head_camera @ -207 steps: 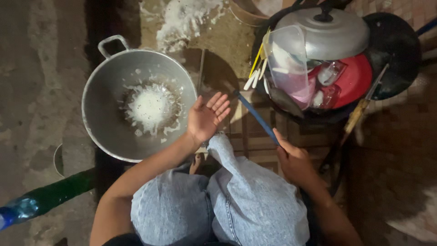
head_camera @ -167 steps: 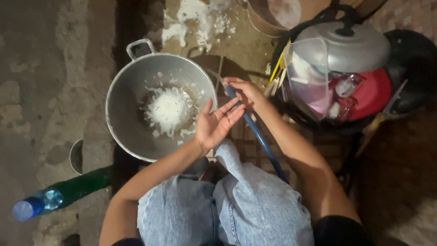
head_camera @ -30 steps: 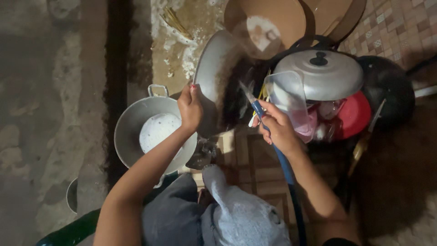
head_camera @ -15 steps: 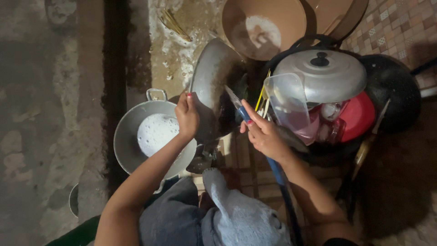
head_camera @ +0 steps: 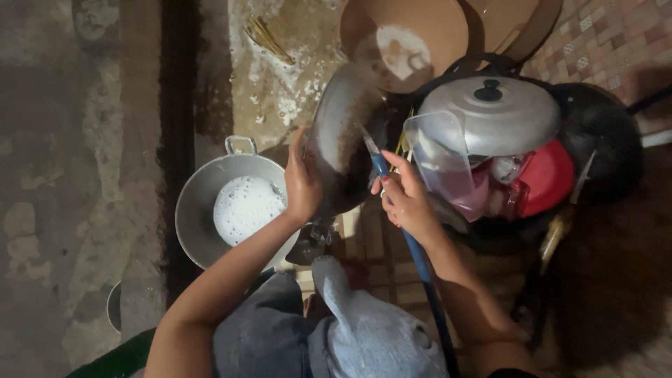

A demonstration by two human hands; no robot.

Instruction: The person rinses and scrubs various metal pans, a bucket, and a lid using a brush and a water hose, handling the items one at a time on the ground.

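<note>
Left hand (head_camera: 302,183) clamps the tilted metal pan (head_camera: 343,136), right hand (head_camera: 404,203) grips the blue hose (head_camera: 420,259), rinsing underway; the spray wants aiming inside.

Left hand (head_camera: 302,183) tilts metal pan (head_camera: 341,133); right hand (head_camera: 406,203) grips blue hose (head_camera: 420,255).
</note>
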